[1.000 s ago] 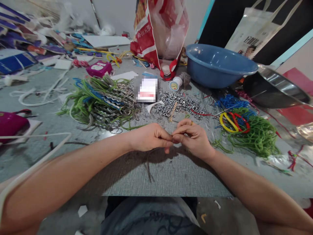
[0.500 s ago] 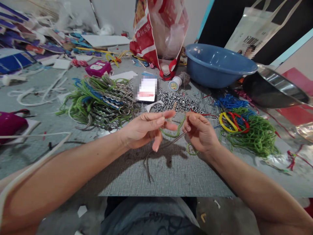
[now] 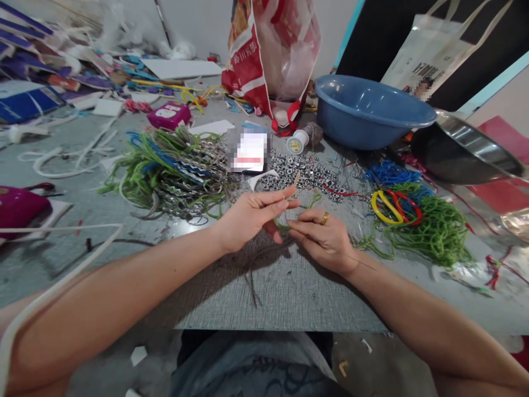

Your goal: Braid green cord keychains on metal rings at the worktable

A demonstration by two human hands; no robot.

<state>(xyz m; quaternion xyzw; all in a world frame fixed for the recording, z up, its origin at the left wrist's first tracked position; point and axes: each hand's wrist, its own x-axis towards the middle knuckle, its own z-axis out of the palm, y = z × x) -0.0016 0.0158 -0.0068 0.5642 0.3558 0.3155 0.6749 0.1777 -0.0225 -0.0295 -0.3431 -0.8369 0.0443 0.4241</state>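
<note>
My left hand (image 3: 258,215) is closed, thumb against index finger, on a braid of green and grey cord that is mostly hidden by the fingers. A thin tan stick-like piece (image 3: 297,178) pokes up at its fingertips. Close beside it, my right hand (image 3: 320,238), with a ring on one finger, pinches the same cord. A green cord loop (image 3: 316,199) rises behind the right fingers. Loose grey cord ends (image 3: 251,281) hang below the hands over the table. A thin dark line, perhaps a needle or wire (image 3: 363,263), crosses my right wrist.
Metal nuts or beads (image 3: 306,171) lie scattered behind the hands, near a phone (image 3: 250,151) and a spool (image 3: 295,144). Finished-looking braided cords (image 3: 177,171) are heaped left, green cords (image 3: 433,226) right. A blue basin (image 3: 372,116) and metal bowl (image 3: 463,149) stand behind.
My right hand has moved left and down toward my left hand and turned, its back now showing. The green cord between the hands has shortened into a loop behind the right fingers.
</note>
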